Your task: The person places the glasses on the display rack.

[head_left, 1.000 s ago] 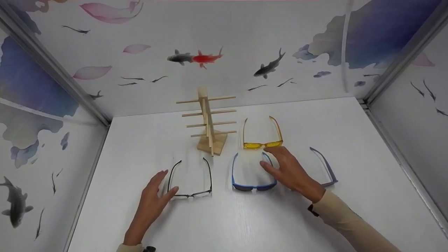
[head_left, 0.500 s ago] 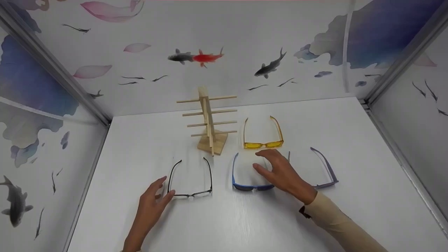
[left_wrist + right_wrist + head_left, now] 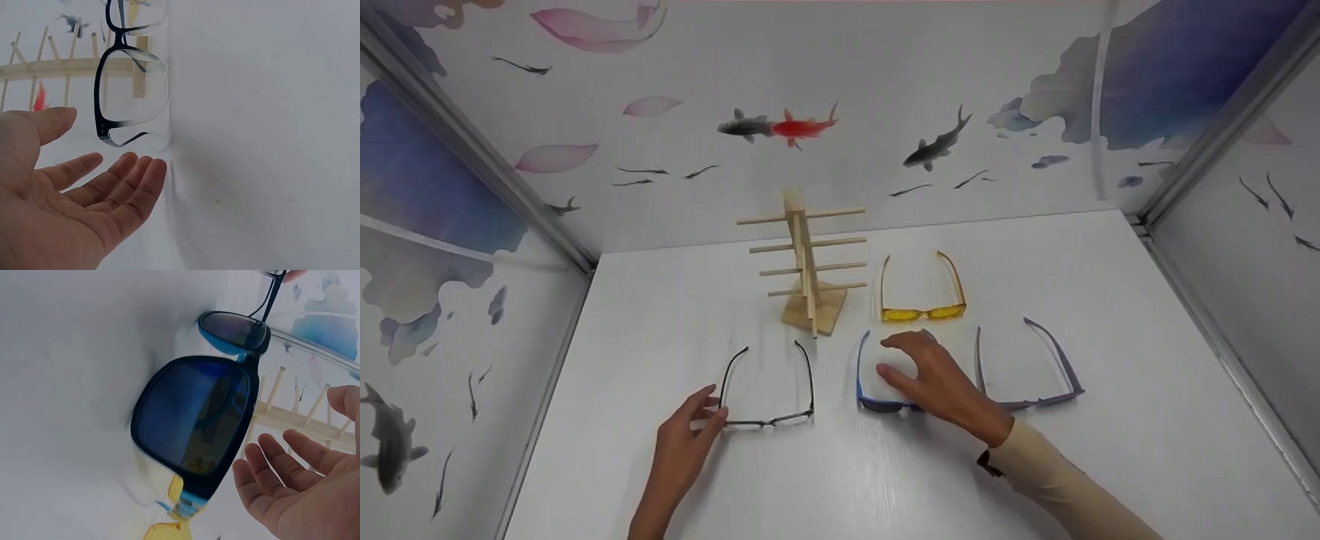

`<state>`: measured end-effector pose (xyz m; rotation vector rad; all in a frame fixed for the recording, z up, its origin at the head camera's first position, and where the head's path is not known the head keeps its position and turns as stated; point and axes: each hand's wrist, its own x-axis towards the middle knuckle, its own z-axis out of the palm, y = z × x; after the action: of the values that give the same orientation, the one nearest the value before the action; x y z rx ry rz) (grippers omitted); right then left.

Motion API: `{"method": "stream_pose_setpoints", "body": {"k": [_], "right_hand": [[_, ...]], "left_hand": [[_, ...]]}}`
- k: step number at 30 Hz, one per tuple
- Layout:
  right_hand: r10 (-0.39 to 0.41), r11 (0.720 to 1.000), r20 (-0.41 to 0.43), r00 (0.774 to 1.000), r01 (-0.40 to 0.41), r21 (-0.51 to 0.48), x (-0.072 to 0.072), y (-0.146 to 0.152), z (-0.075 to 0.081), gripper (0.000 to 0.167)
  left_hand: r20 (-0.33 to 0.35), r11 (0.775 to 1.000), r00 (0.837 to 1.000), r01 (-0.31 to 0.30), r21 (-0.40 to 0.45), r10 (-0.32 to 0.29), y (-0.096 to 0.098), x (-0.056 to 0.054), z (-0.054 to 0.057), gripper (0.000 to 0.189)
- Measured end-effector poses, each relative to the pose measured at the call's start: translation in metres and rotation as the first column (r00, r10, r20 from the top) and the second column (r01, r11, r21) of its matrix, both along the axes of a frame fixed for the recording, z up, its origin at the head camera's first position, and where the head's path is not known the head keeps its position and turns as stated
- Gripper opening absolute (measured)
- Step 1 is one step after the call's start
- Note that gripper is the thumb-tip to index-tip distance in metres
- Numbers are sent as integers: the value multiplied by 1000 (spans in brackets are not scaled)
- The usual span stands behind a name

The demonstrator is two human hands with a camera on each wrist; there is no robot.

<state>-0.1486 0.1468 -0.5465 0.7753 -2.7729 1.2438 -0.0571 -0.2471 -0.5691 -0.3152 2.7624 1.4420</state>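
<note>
Black-framed glasses with clear lenses [image 3: 769, 422] lie on the white table, temples pointing away. My left hand [image 3: 682, 442] is at their left hinge corner, thumb and fingers either side of it. A gap shows between that hand [image 3: 95, 197] and the frame in the left wrist view. Over the blue sunglasses [image 3: 881, 405] hovers my right hand [image 3: 941, 379], covering their right part. In the right wrist view its fingers [image 3: 270, 478] are extended beside the dark lens, holding nothing. Yellow glasses [image 3: 922, 313] lie behind, and purple-grey glasses [image 3: 1061, 360] to the right.
A wooden display rack [image 3: 802, 262] with several crossbars stands toward the back of the table, left of the yellow glasses. Printed panels with fish enclose the table [image 3: 840, 480] at the back and both sides.
My right hand has moved left over the blue sunglasses, uncovering more of the purple-grey pair. My left thumb and fingers have drawn closer around the black-framed glasses' corner. The glasses stay put.
</note>
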Motion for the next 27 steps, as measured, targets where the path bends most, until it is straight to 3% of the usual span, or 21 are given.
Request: {"method": "stream_pose_setpoints", "body": {"k": [14,27], "right_hand": [[107,992,61,992,-103,-70,13,-27,-8,43],[195,971,151,969,-169,-168,27,-56,-11,35]], "left_hand": [[-2,1000,1000,-22,-7,22,3,1,-3,47],[-1,999,999,-37,2,37,7,4,-8,42]]}}
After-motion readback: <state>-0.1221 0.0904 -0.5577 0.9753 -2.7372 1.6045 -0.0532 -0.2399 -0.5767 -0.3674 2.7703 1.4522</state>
